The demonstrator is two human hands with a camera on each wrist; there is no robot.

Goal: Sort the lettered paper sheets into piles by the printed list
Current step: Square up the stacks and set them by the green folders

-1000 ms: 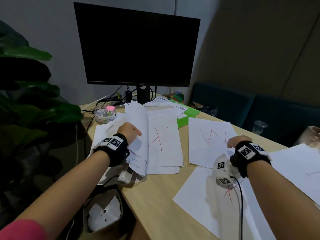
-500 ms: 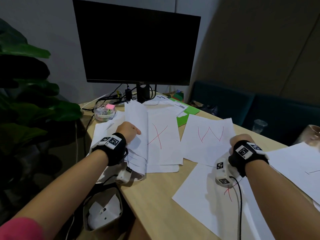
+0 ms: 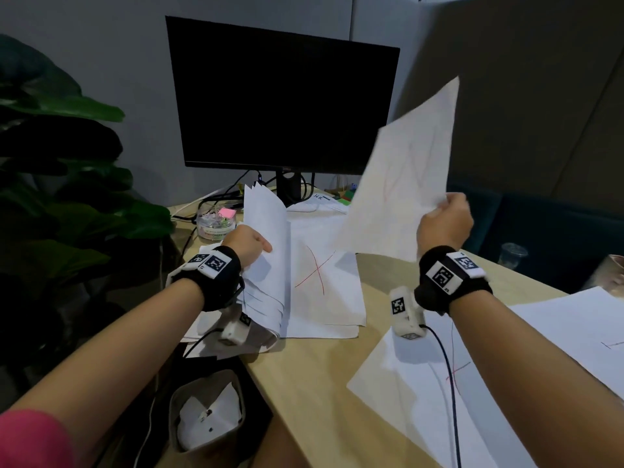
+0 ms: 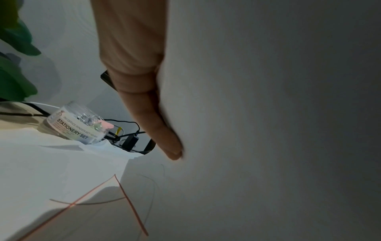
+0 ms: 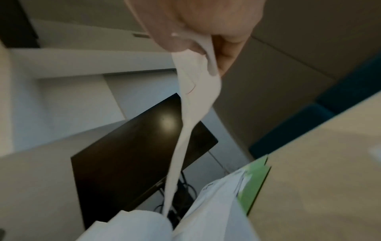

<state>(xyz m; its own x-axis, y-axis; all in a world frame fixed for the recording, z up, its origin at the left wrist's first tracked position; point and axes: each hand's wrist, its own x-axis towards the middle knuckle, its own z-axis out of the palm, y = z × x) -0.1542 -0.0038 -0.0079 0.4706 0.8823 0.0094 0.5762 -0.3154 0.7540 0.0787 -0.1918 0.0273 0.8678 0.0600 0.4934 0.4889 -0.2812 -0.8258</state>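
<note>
Sheet [image 3: 403, 177]: we now see it up in the air, tilted, faint red strokes showing through; half a second ago it lay flat on the desk [image 3: 324, 383] with its red W up.
Right hand [image 3: 445, 224]: raised off the desk since then; fingers [image 5: 224, 53] curled, pinching the sheet's lower right corner.
Left hand [image 3: 248, 243]: unchanged; thumb and fingers grip the upright stack [image 3: 266, 244].
X sheet [image 3: 324, 282]: flat, just right of left fingers, same spot.
Near sheets [image 3: 405, 393]: we see them flat below the right wrist, unmoved.
</note>
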